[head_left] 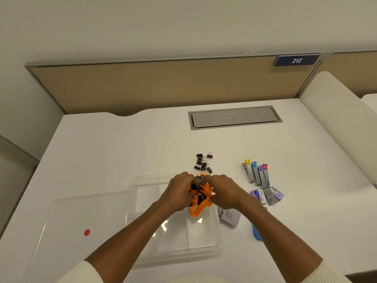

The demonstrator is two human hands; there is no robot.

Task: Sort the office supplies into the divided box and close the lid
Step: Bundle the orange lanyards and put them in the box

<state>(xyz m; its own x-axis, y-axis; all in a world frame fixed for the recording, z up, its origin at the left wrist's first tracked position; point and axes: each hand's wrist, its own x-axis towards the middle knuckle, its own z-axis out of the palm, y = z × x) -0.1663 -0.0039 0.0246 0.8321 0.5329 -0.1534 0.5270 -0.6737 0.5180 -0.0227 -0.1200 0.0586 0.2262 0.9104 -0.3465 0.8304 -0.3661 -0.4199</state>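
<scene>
Desk: white top, tan partition behind with a "212" sign.
Box: clear divided box at centre, open; its lid lies flat to the left, touching.
Left hand: clenched on an orange bundle.
Right hand: clenched on the same bundle.
Bundle: over the box's far right part, long axis running near to far, loose end hanging toward the person.
Clips: black binder clips just beyond the box.
Staplers: four side by side, right, coloured ends pointing away.
Staple packs: below the staplers.
</scene>
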